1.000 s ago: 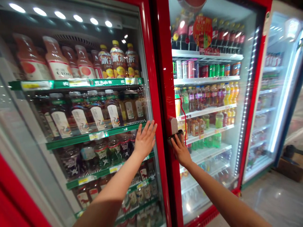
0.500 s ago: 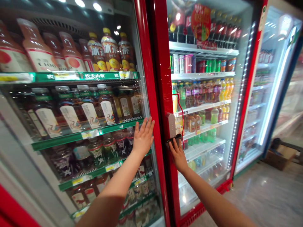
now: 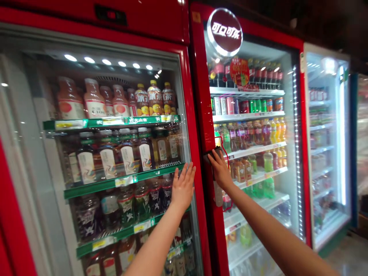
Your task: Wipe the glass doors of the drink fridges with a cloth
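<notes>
From here I can see the right hand up against the red door frame of the middle cooler, its fingers laid over a small dark object. That object sits right under the fingertips, touching them, and pokes out on both sides of the hand; the thumb is out of view, so I can't tell whether it is clamped. Just below it is a pale upright handle, and a thin red cord loops down beside the hand, over the lit glass.

The left hand has its fingers spread apart, palm toward the glass of the left cooler, near the door's edge, and holds nothing. Behind that glass, bottles stand in rows on green-edged shelves.
</notes>
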{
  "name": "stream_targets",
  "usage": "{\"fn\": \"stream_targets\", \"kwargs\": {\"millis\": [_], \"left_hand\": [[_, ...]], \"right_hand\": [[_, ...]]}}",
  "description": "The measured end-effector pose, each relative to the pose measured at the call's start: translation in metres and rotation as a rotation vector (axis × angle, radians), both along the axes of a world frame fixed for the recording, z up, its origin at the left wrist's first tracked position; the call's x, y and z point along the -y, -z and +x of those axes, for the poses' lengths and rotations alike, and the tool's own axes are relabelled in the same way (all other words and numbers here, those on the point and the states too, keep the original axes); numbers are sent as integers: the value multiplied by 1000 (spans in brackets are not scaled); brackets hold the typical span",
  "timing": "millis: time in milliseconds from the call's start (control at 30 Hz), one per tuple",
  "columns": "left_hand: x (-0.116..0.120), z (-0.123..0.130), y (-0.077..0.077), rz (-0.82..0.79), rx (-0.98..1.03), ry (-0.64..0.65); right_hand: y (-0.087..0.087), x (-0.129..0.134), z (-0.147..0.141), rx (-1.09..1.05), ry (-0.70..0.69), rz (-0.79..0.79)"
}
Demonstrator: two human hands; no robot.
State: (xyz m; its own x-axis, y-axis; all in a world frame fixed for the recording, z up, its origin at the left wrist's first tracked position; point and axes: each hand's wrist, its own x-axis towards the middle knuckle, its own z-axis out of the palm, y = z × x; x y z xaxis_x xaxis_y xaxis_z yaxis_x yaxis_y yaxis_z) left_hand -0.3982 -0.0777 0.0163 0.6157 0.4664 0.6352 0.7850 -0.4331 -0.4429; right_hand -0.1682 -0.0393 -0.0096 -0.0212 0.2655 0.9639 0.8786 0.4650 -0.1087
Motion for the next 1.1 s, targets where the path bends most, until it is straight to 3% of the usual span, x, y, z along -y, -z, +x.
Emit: {"fn": "stream_targets", "kwargs": {"millis": [100, 167, 300, 400, 467, 633, 700, 733, 800, 867, 967, 1033, 1100], "left_hand": [[1, -6, -3, 59, -24, -7], [1, -13, -6, 115, -31, -15], [1, -36, -19, 241, -3, -75], [2, -58, -38, 354, 3, -93], [1, -69, -55, 431, 0, -92], [-11, -82, -107, 571, -1, -105], [-18, -82, -130, 603, 14, -116], [-22, -81, -141, 614, 24, -120], [-29, -80, -160, 632, 48, -126], [-35, -79, -172, 645, 63, -128], [-41, -79, -178, 663, 67, -129], [-44, -79, -176, 680, 68, -132], [-45, -79, -174, 701, 68, -135]], "right_hand": [[-54, -3, -10, -39, -59, 104], [-82, -1, -27, -44, -85, 170], [-115, -1, -64, 198, -61, 183], [-148, -12, -77, 322, 16, 187], [-186, -20, -79, 307, 48, 208], [-313, -33, -80, 120, 86, 222], [-349, -34, -83, -25, 101, 199], [-358, -35, -86, -80, 107, 190], [-358, -35, -90, -92, 115, 194], [-340, -36, -89, 67, 104, 238], [-316, -38, -77, 386, 59, 318], [-324, -41, -66, 425, 53, 326], [-353, -43, -62, 300, 75, 295]]}}
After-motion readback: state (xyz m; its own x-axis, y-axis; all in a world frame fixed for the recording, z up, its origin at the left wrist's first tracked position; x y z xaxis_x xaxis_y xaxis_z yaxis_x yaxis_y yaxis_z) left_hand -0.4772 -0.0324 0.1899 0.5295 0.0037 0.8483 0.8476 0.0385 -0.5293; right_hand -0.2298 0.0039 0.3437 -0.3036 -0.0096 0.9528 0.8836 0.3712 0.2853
